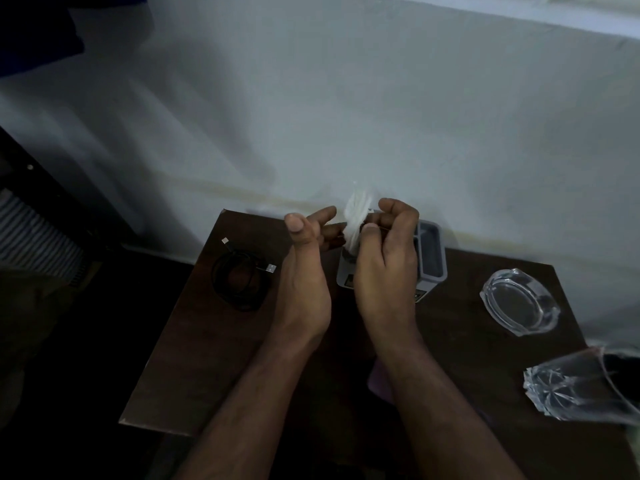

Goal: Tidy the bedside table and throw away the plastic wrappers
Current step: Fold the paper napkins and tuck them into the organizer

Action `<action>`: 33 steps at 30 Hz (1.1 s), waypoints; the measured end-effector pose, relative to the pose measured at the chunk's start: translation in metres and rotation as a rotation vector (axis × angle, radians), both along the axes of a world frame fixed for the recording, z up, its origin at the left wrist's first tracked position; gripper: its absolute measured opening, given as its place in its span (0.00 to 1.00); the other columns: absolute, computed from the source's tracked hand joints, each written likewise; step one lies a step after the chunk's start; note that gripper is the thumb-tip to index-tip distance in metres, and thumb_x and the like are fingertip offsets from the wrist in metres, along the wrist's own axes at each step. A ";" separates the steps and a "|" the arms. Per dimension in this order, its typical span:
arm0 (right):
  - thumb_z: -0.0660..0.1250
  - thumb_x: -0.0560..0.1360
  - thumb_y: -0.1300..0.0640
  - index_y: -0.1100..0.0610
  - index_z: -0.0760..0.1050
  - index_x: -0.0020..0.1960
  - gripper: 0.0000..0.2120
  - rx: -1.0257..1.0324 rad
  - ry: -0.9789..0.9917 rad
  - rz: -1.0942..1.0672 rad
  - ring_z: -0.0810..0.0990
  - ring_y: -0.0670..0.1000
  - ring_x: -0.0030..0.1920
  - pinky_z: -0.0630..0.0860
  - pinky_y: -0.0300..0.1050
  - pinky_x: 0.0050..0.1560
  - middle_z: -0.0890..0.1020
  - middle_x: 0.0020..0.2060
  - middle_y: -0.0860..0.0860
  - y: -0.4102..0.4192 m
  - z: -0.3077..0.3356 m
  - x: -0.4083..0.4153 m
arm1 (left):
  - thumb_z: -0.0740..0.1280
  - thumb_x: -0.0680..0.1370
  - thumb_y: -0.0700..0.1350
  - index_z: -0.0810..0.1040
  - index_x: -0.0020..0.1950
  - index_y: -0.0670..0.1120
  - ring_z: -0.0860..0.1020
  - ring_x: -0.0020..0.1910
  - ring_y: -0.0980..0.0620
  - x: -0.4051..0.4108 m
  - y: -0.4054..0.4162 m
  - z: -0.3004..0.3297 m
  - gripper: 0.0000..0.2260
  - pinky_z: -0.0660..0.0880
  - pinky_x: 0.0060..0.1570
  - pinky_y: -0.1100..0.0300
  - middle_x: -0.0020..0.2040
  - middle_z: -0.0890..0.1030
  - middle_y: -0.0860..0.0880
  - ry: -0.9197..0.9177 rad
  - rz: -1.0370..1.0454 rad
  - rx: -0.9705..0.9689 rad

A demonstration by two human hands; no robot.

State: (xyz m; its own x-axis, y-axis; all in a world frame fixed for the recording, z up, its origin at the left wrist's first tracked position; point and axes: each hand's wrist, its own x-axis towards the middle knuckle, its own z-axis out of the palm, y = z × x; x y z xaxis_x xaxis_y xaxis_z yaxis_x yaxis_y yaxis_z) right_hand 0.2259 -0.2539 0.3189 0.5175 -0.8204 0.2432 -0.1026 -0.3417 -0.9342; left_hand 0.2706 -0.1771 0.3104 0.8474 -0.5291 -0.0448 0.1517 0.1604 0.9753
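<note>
Above the dark wooden bedside table (194, 341), both hands meet around a crumpled white plastic wrapper (355, 216). My right hand (388, 258) pinches it between thumb and fingers. My left hand (306, 271) touches the wrapper's left side with its fingertips, thumb raised. Under the hands stands a grey compartment organiser (431, 258), partly hidden by my right hand.
A coiled black USB cable (239, 278) lies at the table's left. A clear glass ashtray (519, 301) sits at the right, and a cut-glass tumbler (575, 386) lies on its side near the right edge. A pale wall rises behind the table.
</note>
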 end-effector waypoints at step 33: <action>0.34 0.79 0.32 0.56 0.60 0.80 0.41 -0.511 0.613 0.009 0.75 0.60 0.65 0.63 0.59 0.65 0.86 0.54 0.54 0.002 -0.001 0.005 | 0.46 0.71 0.74 0.81 0.66 0.49 0.83 0.61 0.57 -0.002 -0.008 0.006 0.41 0.76 0.57 0.64 0.60 0.86 0.51 0.184 0.007 -0.084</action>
State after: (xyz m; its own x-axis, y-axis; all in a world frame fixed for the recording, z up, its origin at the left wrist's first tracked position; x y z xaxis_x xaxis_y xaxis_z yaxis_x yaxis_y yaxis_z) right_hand 0.2305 -0.2523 0.3177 0.6866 -0.6797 0.2581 -0.5426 -0.7154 -0.4403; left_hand 0.2687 -0.1851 0.3160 0.8323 -0.5320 -0.1556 0.3251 0.2412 0.9144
